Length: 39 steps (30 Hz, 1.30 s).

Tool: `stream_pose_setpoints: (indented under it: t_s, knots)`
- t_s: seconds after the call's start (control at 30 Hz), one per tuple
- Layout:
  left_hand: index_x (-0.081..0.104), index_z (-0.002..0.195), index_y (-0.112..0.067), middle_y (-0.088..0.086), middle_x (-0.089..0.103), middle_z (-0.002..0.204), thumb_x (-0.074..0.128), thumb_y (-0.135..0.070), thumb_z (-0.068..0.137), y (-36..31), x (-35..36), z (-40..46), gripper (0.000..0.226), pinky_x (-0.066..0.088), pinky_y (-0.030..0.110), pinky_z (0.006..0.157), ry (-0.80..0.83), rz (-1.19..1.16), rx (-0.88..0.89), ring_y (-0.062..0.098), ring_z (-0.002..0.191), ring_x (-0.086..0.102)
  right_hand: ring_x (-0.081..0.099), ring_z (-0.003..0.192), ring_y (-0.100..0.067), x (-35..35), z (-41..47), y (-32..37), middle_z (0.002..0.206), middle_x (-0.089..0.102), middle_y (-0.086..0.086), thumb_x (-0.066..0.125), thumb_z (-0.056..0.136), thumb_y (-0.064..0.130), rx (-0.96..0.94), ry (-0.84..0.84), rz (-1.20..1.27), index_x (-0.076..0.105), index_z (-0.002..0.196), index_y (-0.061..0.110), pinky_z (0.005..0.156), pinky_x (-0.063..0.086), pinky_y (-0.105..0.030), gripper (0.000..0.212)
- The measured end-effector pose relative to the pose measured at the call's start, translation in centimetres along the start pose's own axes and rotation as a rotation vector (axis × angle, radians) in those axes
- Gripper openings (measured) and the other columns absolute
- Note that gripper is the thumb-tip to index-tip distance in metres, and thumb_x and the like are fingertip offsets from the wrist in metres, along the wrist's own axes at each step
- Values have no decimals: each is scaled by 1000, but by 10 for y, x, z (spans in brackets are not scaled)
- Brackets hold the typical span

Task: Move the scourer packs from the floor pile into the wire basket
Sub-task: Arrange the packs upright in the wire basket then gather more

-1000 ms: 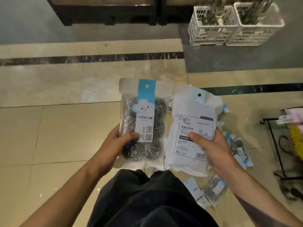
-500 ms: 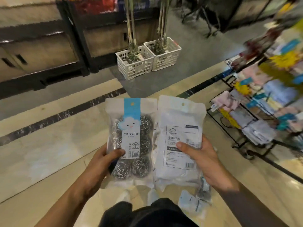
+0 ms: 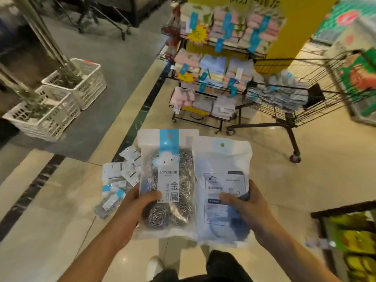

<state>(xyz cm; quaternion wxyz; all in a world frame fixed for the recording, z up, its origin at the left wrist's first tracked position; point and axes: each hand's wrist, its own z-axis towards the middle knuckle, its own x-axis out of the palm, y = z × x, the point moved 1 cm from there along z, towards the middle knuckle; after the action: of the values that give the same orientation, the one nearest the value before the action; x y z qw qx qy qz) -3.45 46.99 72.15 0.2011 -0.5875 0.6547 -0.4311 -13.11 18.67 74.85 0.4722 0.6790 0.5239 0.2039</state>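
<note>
The person has turned from the floor pile point(image 3: 119, 186), which now sits low at the left, and the wire basket point(image 3: 295, 94) on wheels has come into view ahead. The left hand point(image 3: 134, 208) pinches 1 front-facing scourer pack point(image 3: 168, 180); the right hand point(image 3: 244, 208) grips another pack point(image 3: 222, 184). Glossy beige floor tiles point(image 3: 284, 180), towel rack point(image 3: 211, 78) behind.

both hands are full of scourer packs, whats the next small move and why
Probably carry both packs forward and right to the wire basket and drop them in. The left hand grips a face-up pack, the right hand a face-down pack, so neither can take more from the floor pile. The basket already holds similar packs and sits apart from the hands.
</note>
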Motion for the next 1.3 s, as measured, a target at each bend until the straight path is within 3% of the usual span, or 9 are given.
stream_pose_setpoints:
  t_s: [0.17,0.4,0.5,0.67,0.77,0.87,1.03,1.2,1.3]
  knots:
    - [67,130,-16,13,79,119,99,-40,39,6,65,28,100,56,48,101,140,121,-54,32,109,77,80,92,-22,-63,-11,-19,106,82,1,92,79,20,13,-130,65,62,118,25,88,64,-53,50]
    - [70,119,-17,6,82,109,78,-13,88,44,208,55,33,59,24,73,238,242,-126,17,93,80,80,94,-24,-188,-17,-67,107,81,3,93,78,22,101,-301,169,64,117,34,85,65,-57,50]
    - [67,115,-21,-7,83,94,74,-8,93,69,287,60,27,55,14,60,301,259,-151,1,76,78,81,92,-27,-264,-19,-82,107,82,1,91,77,12,141,-361,222,65,120,32,86,64,-57,54]
    - [66,127,-24,0,81,115,88,-38,59,100,410,68,73,55,36,93,396,271,-174,17,107,76,81,88,-29,-385,-22,-94,102,83,-4,88,77,6,133,-443,286,65,122,26,82,64,-50,54]
    - [63,129,-24,-1,81,115,86,-37,65,105,463,71,69,56,47,104,415,303,-182,18,108,77,80,94,-32,-434,-13,-100,107,82,-5,91,69,13,129,-448,320,65,128,21,88,63,-56,66]
    - [67,124,-27,-5,82,112,83,-20,86,99,499,86,42,58,34,93,431,346,-175,12,103,78,81,91,-34,-468,8,-97,106,83,-7,101,45,38,125,-437,372,66,126,21,81,64,-53,90]
    - [67,125,-24,-6,83,105,74,-12,93,86,546,130,35,59,17,66,358,341,-175,7,91,79,80,92,-34,-512,68,-96,110,81,-7,86,79,12,170,-409,388,63,128,26,81,65,-58,56]
    - [69,125,-25,-2,82,111,78,-16,90,73,590,186,38,57,30,80,296,289,-199,17,104,78,80,96,-32,-547,147,-72,110,81,-6,87,78,12,202,-373,332,62,127,21,86,64,-58,56]
    - [68,130,-21,3,81,115,91,-33,61,60,616,225,74,58,39,92,269,235,-225,22,106,78,79,93,-31,-573,195,-53,103,81,-4,88,80,14,215,-352,313,62,120,24,83,65,-53,50]
